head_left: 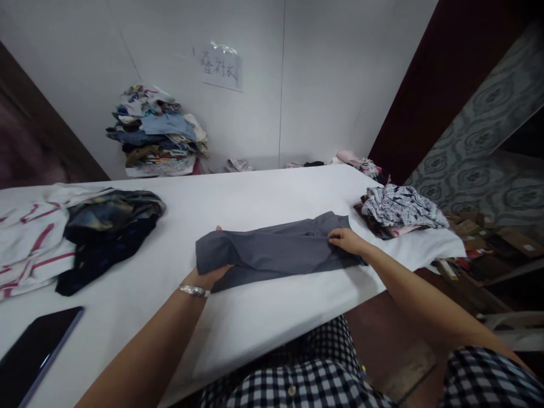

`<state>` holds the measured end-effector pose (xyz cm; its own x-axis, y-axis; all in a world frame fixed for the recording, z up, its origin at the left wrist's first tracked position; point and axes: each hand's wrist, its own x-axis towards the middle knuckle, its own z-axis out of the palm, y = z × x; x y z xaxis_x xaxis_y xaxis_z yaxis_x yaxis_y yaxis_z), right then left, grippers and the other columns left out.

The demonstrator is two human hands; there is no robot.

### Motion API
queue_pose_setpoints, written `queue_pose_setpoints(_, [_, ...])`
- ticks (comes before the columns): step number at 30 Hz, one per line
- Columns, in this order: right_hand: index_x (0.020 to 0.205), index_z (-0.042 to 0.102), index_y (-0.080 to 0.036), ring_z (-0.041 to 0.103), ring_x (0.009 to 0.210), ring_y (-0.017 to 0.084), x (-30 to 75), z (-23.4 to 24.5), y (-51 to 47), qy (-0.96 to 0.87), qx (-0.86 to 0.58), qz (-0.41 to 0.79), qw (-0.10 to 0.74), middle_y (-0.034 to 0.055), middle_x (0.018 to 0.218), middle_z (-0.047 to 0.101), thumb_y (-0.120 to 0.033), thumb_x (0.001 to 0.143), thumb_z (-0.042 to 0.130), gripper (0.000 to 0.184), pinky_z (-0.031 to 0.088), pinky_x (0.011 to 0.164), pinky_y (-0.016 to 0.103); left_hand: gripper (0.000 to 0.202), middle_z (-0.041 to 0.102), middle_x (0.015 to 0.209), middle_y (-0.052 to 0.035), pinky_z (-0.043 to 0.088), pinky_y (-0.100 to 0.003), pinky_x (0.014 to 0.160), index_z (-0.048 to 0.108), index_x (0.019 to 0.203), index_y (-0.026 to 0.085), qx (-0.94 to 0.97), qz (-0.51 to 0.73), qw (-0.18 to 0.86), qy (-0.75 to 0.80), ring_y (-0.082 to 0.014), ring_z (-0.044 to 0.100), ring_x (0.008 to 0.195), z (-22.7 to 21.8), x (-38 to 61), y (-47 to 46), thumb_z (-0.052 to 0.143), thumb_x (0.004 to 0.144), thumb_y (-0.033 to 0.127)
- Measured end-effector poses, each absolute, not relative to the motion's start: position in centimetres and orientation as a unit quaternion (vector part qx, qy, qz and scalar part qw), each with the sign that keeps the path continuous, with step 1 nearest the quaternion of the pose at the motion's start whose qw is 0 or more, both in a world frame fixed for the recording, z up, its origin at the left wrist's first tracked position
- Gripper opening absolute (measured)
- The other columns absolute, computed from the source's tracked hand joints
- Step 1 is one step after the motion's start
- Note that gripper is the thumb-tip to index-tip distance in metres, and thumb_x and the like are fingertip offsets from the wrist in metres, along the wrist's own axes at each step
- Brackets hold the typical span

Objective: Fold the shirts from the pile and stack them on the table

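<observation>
A dark grey cloth garment (276,249) lies folded into a long strip on the white-covered table (263,195). Its kind cannot be made out from the folds. At its left end my left hand (212,275) is tucked partly under a fold, with the cloth between thumb and fingers; most of the fingers are hidden. My right hand (346,239) pinches the garment near its right end, fingertips pressed on the upper layer. A silvery bracelet (194,290) circles my left wrist.
Left on the table lie a red-striped white garment (32,243) and dark clothes (113,226), with a phone (38,354) nearer me. A patterned clothes pile (403,207) sits at the right edge. Behind the table rises a tall clothes stack (159,133); a handwritten sign (221,68) hangs on the wall.
</observation>
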<state>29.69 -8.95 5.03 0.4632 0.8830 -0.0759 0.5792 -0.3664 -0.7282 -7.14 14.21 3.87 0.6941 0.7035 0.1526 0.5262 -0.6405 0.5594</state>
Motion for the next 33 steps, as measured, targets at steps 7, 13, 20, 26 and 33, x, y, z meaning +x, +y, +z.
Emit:
queue_pose_setpoints(7, [0.063, 0.060, -0.021, 0.054, 0.067, 0.016, 31.9, 7.7, -7.9, -0.360, -0.772, 0.222, 0.474, -0.0007, 0.065, 0.060, -0.043, 0.062, 0.065, 0.023, 0.043, 0.068, 0.028, 0.073, 0.063, 0.128, -0.0121, 0.050, -0.049, 0.096, 0.057, 0.128, 0.020, 0.758, 0.165, 0.546, 0.316, -0.0302, 0.057, 0.120, 5.1, -5.2, 15.8, 0.021, 0.088, 0.070])
queue_pose_setpoints(13, [0.056, 0.058, -0.022, 0.049, 0.057, 0.016, 31.7, 5.9, -7.7, -0.354, -0.801, 0.216, 0.431, 0.0002, 0.057, 0.055, -0.048, 0.059, 0.068, 0.028, 0.039, 0.058, 0.030, 0.072, 0.066, 0.121, -0.0162, 0.053, -0.042, 0.086, 0.062, 0.117, 0.014, 0.615, 0.124, 0.645, 0.437, -0.0285, 0.065, 0.106, 4.9, -6.2, 15.6, 0.031, 0.085, 0.071])
queue_pose_setpoints(20, [0.068, 0.065, -0.021, 0.054, 0.060, 0.018, 32.7, 5.0, -9.1, -0.347, -0.766, 0.246, 0.482, 0.0021, 0.064, 0.063, -0.057, 0.055, 0.074, 0.039, 0.042, 0.058, 0.030, 0.042, 0.072, 0.099, -0.0054, 0.049, -0.037, 0.087, 0.070, 0.106, 0.019, 0.747, 0.201, 0.433, 0.464, -0.0240, 0.064, 0.093, 6.6, -7.7, 13.9, 0.069, 0.066, 0.030])
queue_pose_setpoints(26, [0.067, 0.068, -0.019, 0.055, 0.062, 0.016, 34.0, 4.6, -6.9, -0.332, -0.761, 0.211, 0.516, 0.0020, 0.064, 0.064, -0.055, 0.052, 0.077, 0.040, 0.042, 0.061, 0.028, 0.057, 0.071, 0.094, -0.0072, 0.051, -0.030, 0.075, 0.064, 0.117, 0.015, 0.661, 0.280, 0.460, 0.523, -0.0202, 0.067, 0.082, 6.1, -5.9, 18.5, 0.073, 0.063, 0.028])
queue_pose_setpoints(33, [0.066, 0.068, -0.019, 0.054, 0.065, 0.016, 34.4, 2.5, -5.2, -0.353, -0.768, 0.192, 0.498, 0.0010, 0.064, 0.064, -0.053, 0.058, 0.072, 0.035, 0.042, 0.064, 0.028, 0.053, 0.072, 0.105, -0.0127, 0.050, -0.032, 0.087, 0.061, 0.122, 0.011, 0.707, 0.199, 0.389, 0.556, -0.0249, 0.067, 0.099, 4.4, -5.0, 18.6, 0.069, 0.075, 0.035])
